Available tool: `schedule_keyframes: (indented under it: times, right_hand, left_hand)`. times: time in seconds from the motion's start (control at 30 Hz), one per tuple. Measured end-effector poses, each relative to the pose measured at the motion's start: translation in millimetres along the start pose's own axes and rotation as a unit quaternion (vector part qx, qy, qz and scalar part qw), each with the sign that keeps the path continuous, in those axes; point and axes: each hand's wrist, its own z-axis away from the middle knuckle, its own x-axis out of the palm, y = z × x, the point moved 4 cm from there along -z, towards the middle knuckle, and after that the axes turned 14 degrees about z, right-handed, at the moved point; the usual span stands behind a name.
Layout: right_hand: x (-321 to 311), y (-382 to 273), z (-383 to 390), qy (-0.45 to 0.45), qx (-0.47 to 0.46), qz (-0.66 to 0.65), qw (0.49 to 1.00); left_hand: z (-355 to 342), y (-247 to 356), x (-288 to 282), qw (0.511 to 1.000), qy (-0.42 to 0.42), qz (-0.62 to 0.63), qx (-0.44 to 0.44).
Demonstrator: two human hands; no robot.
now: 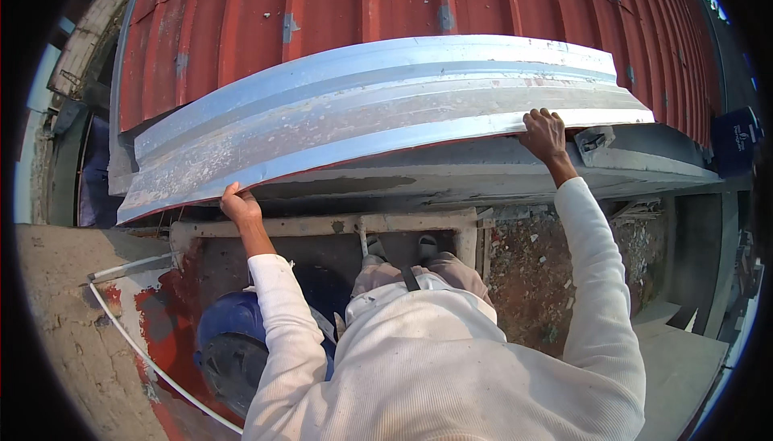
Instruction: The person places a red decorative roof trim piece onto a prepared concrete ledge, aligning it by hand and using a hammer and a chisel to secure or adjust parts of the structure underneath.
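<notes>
Silver ribbed sheet (pixel 386 103) is spanning left to right over the near end of the red roof (pixel 338 6). Left hand (pixel 242 206) is pinching its near edge at left, underside fingers hidden. Right hand (pixel 546 133) is gripping that edge farther right, fingers curling tight. Blue drum (pixel 229 312) is sitting near left.

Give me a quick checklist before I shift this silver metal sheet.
1. Left hand gripping the near edge of the metal sheet: ok, toward the left end.
2. Right hand gripping that same edge: ok, toward the right end.
3. Hand protection: not ok, both hands are bare.
4. Sheet free of fasteners to the red roof beyond it: cannot tell, its underside is hidden.
5. Steady footing: cannot tell, the feet show, but not how firm their support is.
</notes>
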Motion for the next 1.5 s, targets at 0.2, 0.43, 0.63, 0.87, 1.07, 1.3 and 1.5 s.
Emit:
schedule_keyframes:
  times: [0.2, 0.43, 0.63, 0.87, 1.07, 1.3, 1.5]
  right_hand:
    - [39.2, -37.9, 26.6, -0.082, 0.04, -0.045, 0.995]
    - [53.1, -63.2, 37.8, -0.178, 0.078, -0.028, 0.98]
    - [15.3, -88.3, 37.1, -0.187, 0.059, 0.036, 0.98]
    - [-25.2, -140.0, 62.7, -0.22, 0.089, -0.089, 0.967]
    - [-54.5, -210.5, 54.8, -0.124, 0.045, -0.167, 0.977]
    - [-68.9, -278.9, 7.5, -0.188, -0.023, -0.166, 0.968]
    - [-57.1, -282.2, -11.2, -0.198, -0.012, -0.145, 0.969]
  left_hand:
    - [-18.3, -10.3, -54.9, 0.998, 0.038, 0.045, -0.037]
    - [-24.3, -34.7, -88.2, 0.987, 0.154, 0.017, -0.047]
    - [-8.2, -37.6, -80.8, 0.976, 0.203, 0.014, -0.076]
    - [-42.0, 24.5, -99.7, 0.971, 0.222, 0.077, -0.031]
    - [-102.9, 98.2, -80.7, 0.965, 0.26, -0.035, -0.028]
    - [-154.2, 94.7, -123.5, 0.937, 0.327, -0.077, -0.097]
    - [-162.1, 91.0, -126.5, 0.914, 0.378, -0.1, -0.108]
